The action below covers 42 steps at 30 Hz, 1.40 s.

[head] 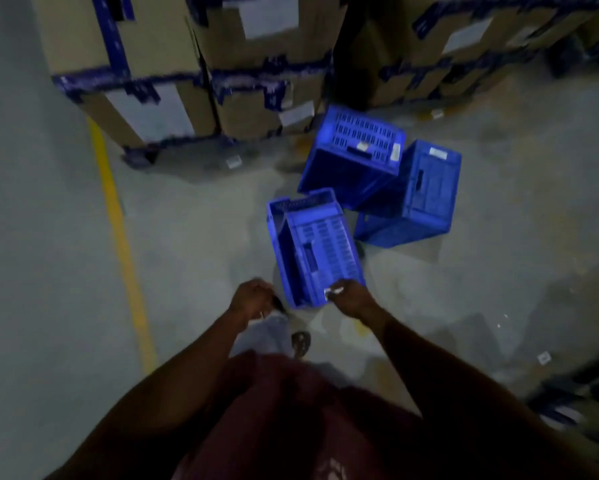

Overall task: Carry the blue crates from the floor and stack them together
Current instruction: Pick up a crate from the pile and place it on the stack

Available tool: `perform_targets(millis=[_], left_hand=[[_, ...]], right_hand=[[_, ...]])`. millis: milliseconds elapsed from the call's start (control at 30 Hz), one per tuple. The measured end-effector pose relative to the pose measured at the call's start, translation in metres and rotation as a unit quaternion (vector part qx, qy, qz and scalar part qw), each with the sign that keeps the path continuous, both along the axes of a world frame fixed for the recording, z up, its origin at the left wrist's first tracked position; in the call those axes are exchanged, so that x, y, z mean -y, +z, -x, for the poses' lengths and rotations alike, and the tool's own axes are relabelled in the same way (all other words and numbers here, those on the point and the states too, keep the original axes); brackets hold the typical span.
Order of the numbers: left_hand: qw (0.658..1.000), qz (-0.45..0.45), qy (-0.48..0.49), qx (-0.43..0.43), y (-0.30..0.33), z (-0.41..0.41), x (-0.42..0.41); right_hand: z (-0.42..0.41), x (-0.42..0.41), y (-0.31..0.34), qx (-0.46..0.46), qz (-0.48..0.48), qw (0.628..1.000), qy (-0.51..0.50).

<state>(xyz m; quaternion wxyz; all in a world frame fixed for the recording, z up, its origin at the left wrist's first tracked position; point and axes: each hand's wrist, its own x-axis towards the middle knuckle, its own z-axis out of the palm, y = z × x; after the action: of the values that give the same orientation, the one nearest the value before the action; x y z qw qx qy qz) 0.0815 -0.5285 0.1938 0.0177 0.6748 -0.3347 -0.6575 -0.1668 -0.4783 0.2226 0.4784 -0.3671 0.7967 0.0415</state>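
While three blue crates show on the floor [187, 237], only the nearest crate [317, 251] is in hand: the right hand [351, 296] has its grip curled on that crate's near corner, and the crate tilts on its side with nothing seen inside. The far crate [355, 157] and the right-hand crate [419, 199] lie tipped, touching each other, their contents not visible. The left hand [253, 297] hangs beside the nearest crate, fingers curled, grasping nothing I can make out. Stacked cardboard boxes [187, 71] with blue tape stand behind.
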Motion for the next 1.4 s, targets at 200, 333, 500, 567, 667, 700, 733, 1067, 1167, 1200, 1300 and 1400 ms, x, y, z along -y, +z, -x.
perform_targets(millis=[200,333,500,567,667,700,733,1067,1167,1200,1300,1400], left_hand=[[0.998,-0.034,0.01,0.052,-0.075,0.007,0.012],[0.997,-0.024,0.075,0.025,-0.07,0.038,0.015],[0.982,-0.047,0.176,0.046,-0.119,0.081,-0.01],[0.966,-0.07,0.245,0.037,-0.133,0.102,-0.025],[0.93,-0.06,0.361,0.034,-0.138,0.137,-0.043],[0.92,-0.052,0.386,0.035,-0.138,0.15,-0.049],[0.913,-0.048,0.403,0.04,-0.136,0.163,-0.055],[0.869,0.022,0.485,0.099,-0.156,0.2,-0.077],[0.855,0.03,0.499,0.135,-0.179,0.183,-0.074],[0.852,0.031,0.503,0.139,-0.186,0.177,-0.073],[0.848,0.038,0.511,0.134,-0.204,0.165,-0.079],[0.844,0.048,0.52,0.123,-0.221,0.153,-0.087]], right_hand=[[0.014,0.06,-0.025,-0.006,-0.015,0.999,0.03],[-0.007,0.105,-0.072,0.08,-0.104,0.99,0.045],[-0.01,0.123,-0.163,0.037,-0.02,0.999,0.006],[-0.015,0.123,-0.169,0.069,-0.015,0.997,0.007],[-0.003,0.124,-0.182,0.141,-0.034,0.988,-0.047],[0.006,0.123,-0.183,0.165,-0.049,0.983,-0.059],[0.016,0.12,-0.182,0.176,-0.065,0.981,-0.057],[0.028,0.099,-0.254,0.153,0.004,0.988,0.022],[0.019,0.096,-0.221,0.158,0.034,0.987,-0.014],[0.015,0.094,-0.218,0.155,0.027,0.987,-0.007],[0.006,0.089,-0.219,0.152,0.01,0.988,0.01],[-0.007,0.087,-0.219,0.14,0.006,0.99,0.015]])
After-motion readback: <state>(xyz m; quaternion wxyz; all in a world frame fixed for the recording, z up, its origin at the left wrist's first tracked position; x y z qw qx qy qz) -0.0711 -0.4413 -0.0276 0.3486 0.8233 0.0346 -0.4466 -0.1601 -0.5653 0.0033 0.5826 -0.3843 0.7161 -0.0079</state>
